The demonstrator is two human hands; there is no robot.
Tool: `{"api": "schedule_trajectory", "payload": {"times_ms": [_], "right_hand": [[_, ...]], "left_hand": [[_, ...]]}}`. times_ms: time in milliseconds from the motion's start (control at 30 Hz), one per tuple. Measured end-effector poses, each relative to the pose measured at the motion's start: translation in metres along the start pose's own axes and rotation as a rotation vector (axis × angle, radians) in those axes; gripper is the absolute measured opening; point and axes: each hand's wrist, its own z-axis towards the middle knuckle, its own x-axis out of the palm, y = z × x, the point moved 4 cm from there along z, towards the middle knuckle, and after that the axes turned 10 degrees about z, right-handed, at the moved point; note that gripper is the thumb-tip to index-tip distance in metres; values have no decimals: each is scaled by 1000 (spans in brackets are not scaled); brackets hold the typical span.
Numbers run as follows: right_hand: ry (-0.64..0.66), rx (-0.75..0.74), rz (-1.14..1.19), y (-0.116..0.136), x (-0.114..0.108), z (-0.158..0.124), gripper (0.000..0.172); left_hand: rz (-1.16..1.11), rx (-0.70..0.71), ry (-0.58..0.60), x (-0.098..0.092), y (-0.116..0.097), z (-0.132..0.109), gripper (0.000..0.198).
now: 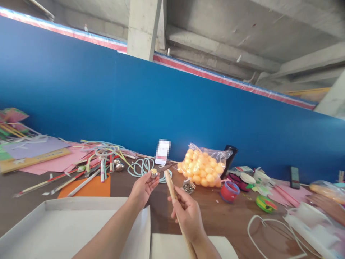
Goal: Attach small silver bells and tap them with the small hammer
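Observation:
My left hand is closed, its fingertips pinching a small shiny ball, silver with a yellowish top. My right hand wraps round a light wooden stick, which slants up and left from the bottom of the view. Near the stick's upper end, between the two hands, a thin dark strip points to the right; what it is attached to cannot be made out. Behind my hands lie a coil of pale blue cord and a small heap of silvery metal pieces.
A bag of orange balls stands behind, beside a black cylinder. A white tray fills the front left. Coloured strips and paper lie left; a red-and-blue tub, green tape roll and white cable lie right. Another person's hand is far right.

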Motion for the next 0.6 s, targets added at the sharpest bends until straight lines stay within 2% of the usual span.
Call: {"api": "schedule_trajectory", "payload": {"times_ms": [100, 267, 400, 600], "right_hand": [[51, -16, -28, -2, 5, -1, 40], [7, -47, -19, -5, 6, -2, 45], [24, -30, -32, -5, 6, -1, 44], [-67, -83, -21, -14, 2, 1, 47]], "left_hand": [[9, 10, 3, -1, 0, 1, 14], [29, 8, 12, 0, 1, 1, 15], [51, 3, 10, 0, 2, 1, 15], [33, -9, 9, 0, 3, 2, 17]]}}
